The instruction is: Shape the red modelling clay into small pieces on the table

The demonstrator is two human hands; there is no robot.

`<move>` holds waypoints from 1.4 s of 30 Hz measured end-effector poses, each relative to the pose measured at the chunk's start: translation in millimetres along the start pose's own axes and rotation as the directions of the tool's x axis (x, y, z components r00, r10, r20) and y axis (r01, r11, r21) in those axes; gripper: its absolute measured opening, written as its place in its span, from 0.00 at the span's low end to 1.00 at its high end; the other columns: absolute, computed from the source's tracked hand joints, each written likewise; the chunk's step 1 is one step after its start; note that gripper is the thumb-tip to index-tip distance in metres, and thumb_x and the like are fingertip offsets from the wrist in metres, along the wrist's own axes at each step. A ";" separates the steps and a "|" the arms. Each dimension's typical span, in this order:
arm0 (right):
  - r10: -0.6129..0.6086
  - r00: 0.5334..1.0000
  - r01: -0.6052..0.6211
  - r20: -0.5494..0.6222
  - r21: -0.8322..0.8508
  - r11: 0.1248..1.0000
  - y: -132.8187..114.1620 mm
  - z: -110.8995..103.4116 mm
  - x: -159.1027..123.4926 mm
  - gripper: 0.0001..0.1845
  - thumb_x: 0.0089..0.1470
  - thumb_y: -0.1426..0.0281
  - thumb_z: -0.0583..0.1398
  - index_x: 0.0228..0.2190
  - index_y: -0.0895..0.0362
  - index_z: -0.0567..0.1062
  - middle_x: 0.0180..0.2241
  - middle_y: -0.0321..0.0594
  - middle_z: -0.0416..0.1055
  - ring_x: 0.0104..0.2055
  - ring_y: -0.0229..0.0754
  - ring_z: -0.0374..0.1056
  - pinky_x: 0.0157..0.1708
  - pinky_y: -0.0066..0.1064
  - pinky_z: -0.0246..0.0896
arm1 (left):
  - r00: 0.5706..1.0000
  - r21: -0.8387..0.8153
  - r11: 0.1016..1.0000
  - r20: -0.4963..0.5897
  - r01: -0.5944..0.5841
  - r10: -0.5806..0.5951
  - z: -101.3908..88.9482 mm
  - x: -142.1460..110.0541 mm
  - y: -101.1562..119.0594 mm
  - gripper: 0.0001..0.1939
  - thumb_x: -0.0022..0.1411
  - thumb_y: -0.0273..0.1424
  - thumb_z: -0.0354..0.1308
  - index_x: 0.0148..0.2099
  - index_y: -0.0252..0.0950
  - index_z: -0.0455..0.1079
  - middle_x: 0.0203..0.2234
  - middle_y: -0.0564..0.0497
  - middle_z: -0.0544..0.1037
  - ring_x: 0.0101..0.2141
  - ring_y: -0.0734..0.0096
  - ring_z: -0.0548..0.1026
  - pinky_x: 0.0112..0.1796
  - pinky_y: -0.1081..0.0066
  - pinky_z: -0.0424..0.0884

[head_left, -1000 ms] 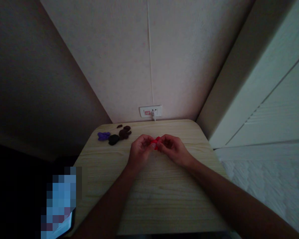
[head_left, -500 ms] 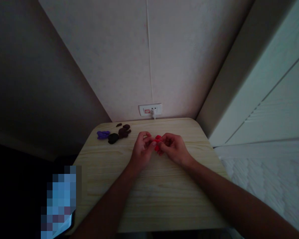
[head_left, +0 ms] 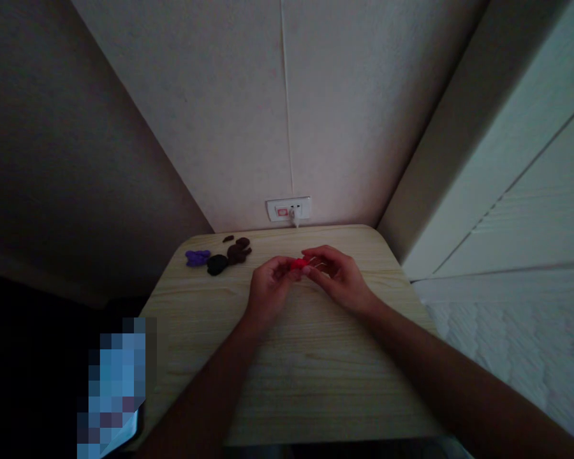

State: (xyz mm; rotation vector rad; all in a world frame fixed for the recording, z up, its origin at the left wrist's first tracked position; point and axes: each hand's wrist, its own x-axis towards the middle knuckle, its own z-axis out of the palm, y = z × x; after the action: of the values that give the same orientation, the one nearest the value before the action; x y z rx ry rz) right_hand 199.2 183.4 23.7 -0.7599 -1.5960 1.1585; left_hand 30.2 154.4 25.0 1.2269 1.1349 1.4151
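A small lump of red modelling clay (head_left: 299, 263) is held between the fingertips of both hands, above the wood-grain table (head_left: 316, 376). My left hand (head_left: 272, 284) pinches it from the left, its fingers curled. From the right, my right hand (head_left: 337, 277) grips it with thumb and fingertips, the other fingers bent. Fingers cover part of the clay, so its full shape is hidden. To the left of my hands lie a purple clay piece (head_left: 198, 257), a black clay lump (head_left: 217, 264) and brown clay pieces (head_left: 238, 254).
A wall socket (head_left: 289, 209) with a white plug sits just behind the table's back edge. A lit, pixelated screen (head_left: 117, 382) is at the lower left. A white panelled cabinet (head_left: 521, 191) and a white quilted surface (head_left: 511, 344) are on the right.
The red clay has turned and looks more compact between the fingers. My left hand has shifted slightly left, and my right fingers have spread and moved over its top. The other clay has stayed put.
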 end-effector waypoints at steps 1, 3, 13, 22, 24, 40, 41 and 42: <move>-0.022 1.000 0.022 0.016 -0.023 0.999 0.5 -1.9 -0.1 0.19 0.51 0.59 0.71 0.44 0.53 0.81 0.41 0.44 0.77 0.39 0.43 0.75 0.42 0.36 0.73 | 1.000 0.024 1.000 0.004 -0.012 0.012 -0.7 -0.3 -1.1 0.13 0.55 0.37 0.70 0.38 0.33 0.77 0.30 0.48 0.82 0.31 0.68 0.78 0.37 0.68 0.74; -0.033 0.998 0.036 0.056 -0.052 0.998 0.9 -4.3 0.0 0.19 0.49 0.59 0.72 0.43 0.53 0.81 0.40 0.44 0.78 0.39 0.44 0.76 0.44 0.38 0.74 | 0.999 0.078 0.996 0.016 -0.034 0.033 -2.1 -1.5 -2.5 0.12 0.56 0.37 0.69 0.38 0.34 0.78 0.30 0.48 0.82 0.31 0.68 0.78 0.36 0.69 0.73; 0.274 0.961 -0.270 0.040 0.355 0.895 -6.4 13.2 6.1 0.12 0.44 0.62 0.72 0.25 0.57 0.79 0.21 0.35 0.76 0.22 0.35 0.70 0.25 0.27 0.69 | 0.999 -0.222 0.974 0.025 0.045 -0.040 2.3 -5.3 6.5 0.24 0.48 0.33 0.73 0.42 0.39 0.63 0.28 0.54 0.80 0.28 0.71 0.78 0.34 0.70 0.73; 0.447 0.875 -0.450 0.188 0.656 0.606 -4.8 18.8 1.5 0.09 0.46 0.66 0.68 0.27 0.60 0.78 0.24 0.36 0.75 0.22 0.33 0.67 0.22 0.24 0.65 | 0.992 -0.208 0.978 0.123 -0.002 0.028 2.8 -4.2 5.0 0.27 0.53 0.38 0.72 0.45 0.41 0.58 0.30 0.54 0.79 0.29 0.68 0.78 0.34 0.66 0.75; 0.408 0.901 -0.405 0.146 0.618 0.674 -5.8 16.8 1.4 0.11 0.46 0.64 0.69 0.28 0.59 0.78 0.25 0.36 0.75 0.23 0.34 0.68 0.25 0.25 0.67 | 0.996 -0.122 0.992 0.080 -0.039 0.049 3.5 -3.8 3.7 0.24 0.54 0.38 0.72 0.45 0.39 0.62 0.31 0.53 0.79 0.31 0.69 0.78 0.35 0.68 0.75; 0.205 0.979 -0.201 0.014 0.286 0.937 3.5 10.9 0.7 0.27 0.37 0.64 0.77 0.37 0.55 0.73 0.31 0.34 0.75 0.32 0.35 0.72 0.35 0.28 0.69 | 0.997 0.015 0.997 0.028 -0.072 0.072 -0.2 -1.2 -0.7 0.14 0.54 0.37 0.71 0.39 0.35 0.76 0.33 0.48 0.81 0.35 0.67 0.78 0.39 0.69 0.74; 0.198 0.980 -0.195 0.015 0.276 0.941 3.3 10.9 0.3 0.26 0.37 0.64 0.77 0.36 0.55 0.72 0.31 0.34 0.75 0.32 0.35 0.71 0.35 0.28 0.69 | 0.998 0.031 0.998 0.032 -0.057 0.056 -0.5 -0.9 -0.2 0.13 0.54 0.37 0.71 0.38 0.35 0.76 0.32 0.48 0.81 0.35 0.68 0.78 0.39 0.69 0.74; 0.192 0.981 -0.189 0.017 0.276 0.942 3.1 11.1 0.0 0.26 0.37 0.65 0.77 0.35 0.55 0.72 0.31 0.33 0.74 0.32 0.35 0.71 0.35 0.28 0.68 | 0.998 0.043 0.998 0.042 -0.041 0.040 -0.9 -0.6 0.2 0.13 0.54 0.37 0.71 0.37 0.34 0.77 0.31 0.48 0.81 0.34 0.68 0.78 0.38 0.69 0.73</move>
State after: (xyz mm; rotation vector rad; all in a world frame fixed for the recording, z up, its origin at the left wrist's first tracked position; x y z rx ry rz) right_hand 188.5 180.9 20.2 -0.7442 -1.3353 1.4805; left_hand 29.4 153.8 25.1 1.3104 1.1240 1.3956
